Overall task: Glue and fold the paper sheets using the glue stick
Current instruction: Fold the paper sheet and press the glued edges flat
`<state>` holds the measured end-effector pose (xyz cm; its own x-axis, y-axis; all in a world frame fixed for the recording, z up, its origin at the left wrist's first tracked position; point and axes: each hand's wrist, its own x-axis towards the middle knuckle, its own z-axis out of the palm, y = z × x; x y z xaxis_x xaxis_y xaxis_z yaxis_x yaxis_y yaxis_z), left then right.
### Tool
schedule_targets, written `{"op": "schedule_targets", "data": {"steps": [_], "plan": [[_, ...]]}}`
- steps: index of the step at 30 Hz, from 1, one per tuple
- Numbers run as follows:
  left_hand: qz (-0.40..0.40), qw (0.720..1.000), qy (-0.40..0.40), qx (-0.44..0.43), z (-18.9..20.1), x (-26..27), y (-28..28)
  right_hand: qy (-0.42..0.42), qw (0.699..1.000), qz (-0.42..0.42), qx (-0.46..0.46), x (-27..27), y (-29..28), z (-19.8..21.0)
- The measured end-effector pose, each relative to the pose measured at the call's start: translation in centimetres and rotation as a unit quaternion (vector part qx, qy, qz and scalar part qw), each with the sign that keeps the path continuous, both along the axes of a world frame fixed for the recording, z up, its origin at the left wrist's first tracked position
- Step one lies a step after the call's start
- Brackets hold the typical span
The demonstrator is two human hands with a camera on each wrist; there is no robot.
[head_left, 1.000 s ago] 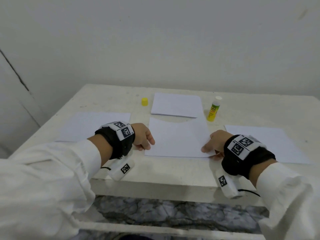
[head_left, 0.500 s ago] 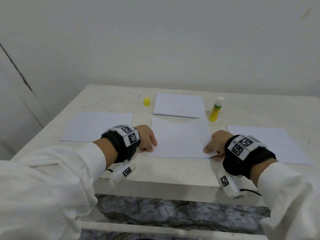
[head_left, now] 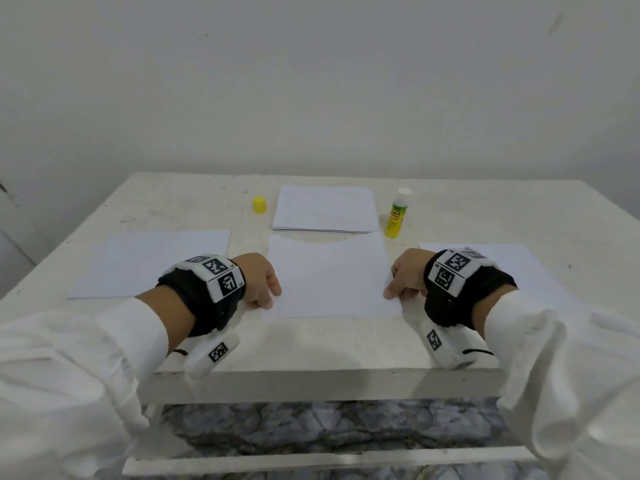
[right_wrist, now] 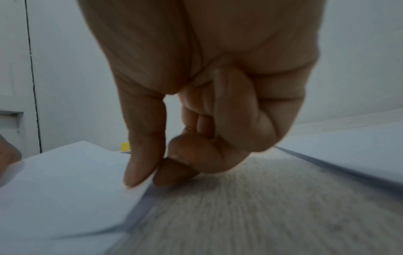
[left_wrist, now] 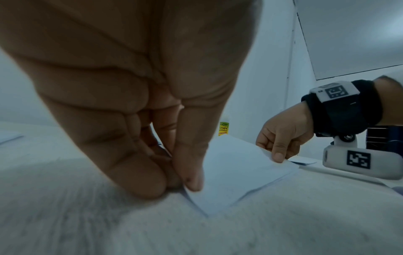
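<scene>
Left hand (head_left: pixel 258 280) had shifted right since a second earlier, up to the near-left corner of the middle sheet (head_left: pixel 330 277); right hand (head_left: pixel 407 277) was unchanged at the near-right corner.

Head view: middle sheet lay flat on bench (head_left: pixel 311 344), between both hands. Paper stack (head_left: pixel 325 208) lay behind it, cap (head_left: pixel 259 204) left of the stack, glue stick (head_left: pixel 396 214) upright and uncapped right of it. Single sheets lay far left (head_left: pixel 149 261) and far right (head_left: pixel 540 271).

Left wrist view: left grip narrow, thumb (left_wrist: pixel 191 165) and fingers pinching the sheet (left_wrist: pixel 235 174) corner. Right hand (left_wrist: pixel 283 136) pinched the opposite corner, lifted slightly. Glue stick (left_wrist: pixel 223 128) behind.

Right wrist view: right grip narrow, thumb (right_wrist: pixel 141 155) on top of the sheet (right_wrist: pixel 65 181) edge, fingertip below; other fingers curled. Corner lifted off bench (right_wrist: pixel 240 215).
</scene>
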<state>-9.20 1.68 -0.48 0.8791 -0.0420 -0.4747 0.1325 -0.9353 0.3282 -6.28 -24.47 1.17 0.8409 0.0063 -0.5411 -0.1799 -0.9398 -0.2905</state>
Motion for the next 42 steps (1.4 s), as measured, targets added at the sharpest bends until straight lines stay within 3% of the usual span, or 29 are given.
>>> {"op": "schedule_targets", "data": {"steps": [20, 23, 26, 31, 33, 37, 40, 42], "plan": [[0.008, 1.0, 0.011, 0.007, 0.2, 0.1, -0.2, -0.025, 0.999, 0.035, -0.025, 0.3, -0.2, -1.3], [-0.016, 0.999, 0.005, 0.044, 0.2, 0.1, -0.3, -0.033, 0.995, 0.051, -0.075, 0.4, 0.3, -1.5], [-0.07, 0.986, 0.009, 0.15, 0.4, 0.3, -0.4, -0.05, 0.99, 0.055, -0.12, 0.6, 0.7, -1.5], [-0.18, 0.937, 0.022, 0.298, 0.4, 2.0, -0.5, -0.047, 0.964, 0.196, -0.174, 1.5, 5.3, -0.9], [-0.209, 0.926, 0.033, 0.313, 0.4, 2.5, -0.8, -0.007, 0.958, 0.236, -0.162, 1.9, 9.1, -1.3], [-0.22, 0.929, 0.027, 0.297, 0.2, 3.1, -1.0, -0.018, 0.941, 0.303, -0.15, 1.5, 14.8, -2.4], [-0.224, 0.926, 0.026, 0.304, 0.1, 3.3, -1.0, -0.042, 0.922, 0.336, -0.188, 1.7, 14.2, -2.8], [-0.23, 0.921, 0.024, 0.314, 0.0, 3.3, -1.0, -0.033, 0.925, 0.316, -0.209, 2.3, 11.5, -2.6]]}}
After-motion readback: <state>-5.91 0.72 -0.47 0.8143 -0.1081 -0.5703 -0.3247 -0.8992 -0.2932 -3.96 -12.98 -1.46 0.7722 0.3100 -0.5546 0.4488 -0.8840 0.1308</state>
